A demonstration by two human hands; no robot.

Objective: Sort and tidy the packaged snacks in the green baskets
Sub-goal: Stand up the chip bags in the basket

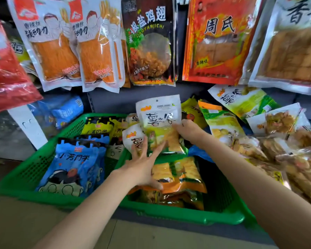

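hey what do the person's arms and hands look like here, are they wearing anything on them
Both forearms are bare as far as the frame shows: no sleeves, gloves, watch or bracelet visible. The left hand and right hand show no rings that I can make out. The fingernails look short and unpainted, though the picture is soft.

Bright, even light fills the scene, with soft shadows. White glare streaks the glossy hanging snack packets (99, 42) and the red bag (5, 72). Wide-angle distortion bends the edges, where the print blurs.
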